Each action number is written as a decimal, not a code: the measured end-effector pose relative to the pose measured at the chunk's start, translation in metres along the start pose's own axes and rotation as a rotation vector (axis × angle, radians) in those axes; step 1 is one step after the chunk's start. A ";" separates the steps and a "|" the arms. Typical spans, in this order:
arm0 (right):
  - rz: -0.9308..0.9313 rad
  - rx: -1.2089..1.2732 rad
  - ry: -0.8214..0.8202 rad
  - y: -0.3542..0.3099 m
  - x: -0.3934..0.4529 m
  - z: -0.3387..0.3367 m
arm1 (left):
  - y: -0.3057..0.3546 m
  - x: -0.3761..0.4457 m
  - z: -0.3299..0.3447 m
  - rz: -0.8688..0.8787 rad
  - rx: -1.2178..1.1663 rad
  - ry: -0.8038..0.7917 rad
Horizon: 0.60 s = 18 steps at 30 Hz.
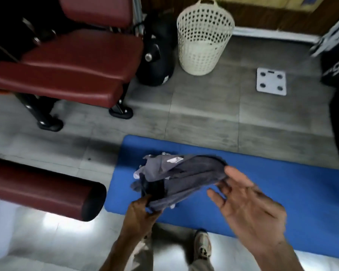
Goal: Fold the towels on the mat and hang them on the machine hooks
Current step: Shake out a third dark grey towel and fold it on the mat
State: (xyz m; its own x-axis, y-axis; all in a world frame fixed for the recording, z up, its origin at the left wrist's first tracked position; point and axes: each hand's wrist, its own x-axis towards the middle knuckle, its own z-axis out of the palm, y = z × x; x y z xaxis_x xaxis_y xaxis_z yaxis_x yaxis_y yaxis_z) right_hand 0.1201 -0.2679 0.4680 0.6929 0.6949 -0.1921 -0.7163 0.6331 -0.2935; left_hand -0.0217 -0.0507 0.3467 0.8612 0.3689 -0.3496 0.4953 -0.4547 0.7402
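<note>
**Grey towel held over the blue mat**

The blue mat lies on the tiled floor, with the red padded machine beyond its far left corner. A cream basket stands beyond the mat (well apart). Over the mat's left end hangs a bunched grey towel. The left hand has its fingers clenched on the towel's near end; the right hand is spread, fingers released, fingertips touching its far edge.
</note>
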 end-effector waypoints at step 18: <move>-0.360 -1.818 0.632 -0.228 -0.164 0.052 | 0.252 -0.157 -0.088 0.378 0.029 0.094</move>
State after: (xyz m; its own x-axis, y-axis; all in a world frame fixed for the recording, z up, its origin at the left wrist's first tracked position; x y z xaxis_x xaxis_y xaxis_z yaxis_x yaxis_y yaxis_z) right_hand 0.1650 -0.5085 0.6147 0.9840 0.1723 -0.0443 0.0772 -0.6379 -0.7662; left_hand -0.0428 -0.1515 0.6388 0.9700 0.2432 -0.0001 0.1493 -0.5951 0.7896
